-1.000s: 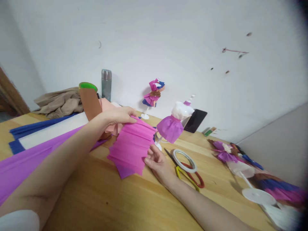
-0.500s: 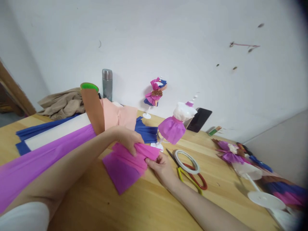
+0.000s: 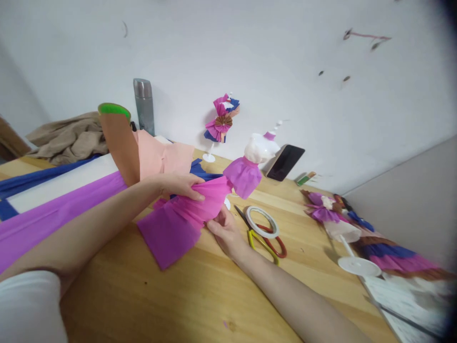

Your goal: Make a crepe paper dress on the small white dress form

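On the wooden table [image 3: 150, 295], near its middle, a pleated piece of pink crepe paper [image 3: 185, 216] lies fanned out, its wide end flat on the wood and its gathered end lifted between both hands. The left hand [image 3: 180, 185] is closed over the top of the gathered pleats, fingers pressing down on them. The right hand [image 3: 224, 233] pinches the same gathered end from below, thumb and fingers closed on the paper.

Just beyond the hands stands a small white mannequin [image 3: 257, 150] in a purple paper skirt [image 3: 243, 176], close to the paper's raised end. Right of the right hand lie scissors [image 3: 262, 238] with yellow and red handles, a ring of tape [image 3: 263, 222] resting on them. Behind the left forearm long sheets of purple crepe [image 3: 53, 214], white and blue paper stretch across the table, with a brown roll [image 3: 119, 143] and peach paper [image 3: 160, 157] on top. A metal flask [image 3: 144, 105] and a dark phone [image 3: 284, 162] stand against the wall
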{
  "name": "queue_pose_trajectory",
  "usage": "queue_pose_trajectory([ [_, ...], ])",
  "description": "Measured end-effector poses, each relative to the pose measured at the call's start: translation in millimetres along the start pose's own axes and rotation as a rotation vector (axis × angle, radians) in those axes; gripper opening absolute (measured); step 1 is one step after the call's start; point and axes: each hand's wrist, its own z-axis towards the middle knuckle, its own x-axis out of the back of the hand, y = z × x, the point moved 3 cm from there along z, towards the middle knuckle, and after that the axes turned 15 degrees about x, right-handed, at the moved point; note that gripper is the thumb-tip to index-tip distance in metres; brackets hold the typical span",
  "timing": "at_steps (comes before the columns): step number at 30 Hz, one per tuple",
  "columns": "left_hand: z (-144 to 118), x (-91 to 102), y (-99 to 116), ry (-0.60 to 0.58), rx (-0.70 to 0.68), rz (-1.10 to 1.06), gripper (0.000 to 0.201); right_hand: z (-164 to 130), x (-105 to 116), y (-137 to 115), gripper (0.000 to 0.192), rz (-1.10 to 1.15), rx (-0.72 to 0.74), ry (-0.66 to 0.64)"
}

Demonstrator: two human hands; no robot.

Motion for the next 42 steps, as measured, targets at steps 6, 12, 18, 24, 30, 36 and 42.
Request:
queue_pose_trajectory([
  [6, 4, -11.1, 7, 0.037, 0.044, 0.071, 0.053, -3, 1, 3, 0.066, -0.120, -0.086, -0.028],
  [12, 2, -6.4, 8, -0.038, 0.055, 0.099, 0.065, -2, -3, 7, 0.053, -0.205, -0.105, -0.168],
  [18, -5, 16.1, -3, -0.139, 0.078, -0.039, 0.078, -2, -1, 2, 0.049, -0.103, -0.111, -0.161],
  [24, 1, 9.0, -10, -0.202, 0.013, -0.243, 0.038, 2, 2, 2, 0.061, 0.076, -0.162, 0.005],
  [30, -3, 8.4, -4, -0.252, -0.021, -0.390, 0.040, 8, 2, 3, 0.053, 0.115, -0.218, 0.070],
  [36, -10, 22.2, -7, -0.327, -0.034, -0.601, 0.042, 10, 6, 10, 0.054, 0.038, -0.213, 0.132],
  [42, -14, 16.3, -2, -0.304, -0.049, -0.595, 0.046, 5, 10, 12, 0.047, -0.063, -0.174, 0.124],
])
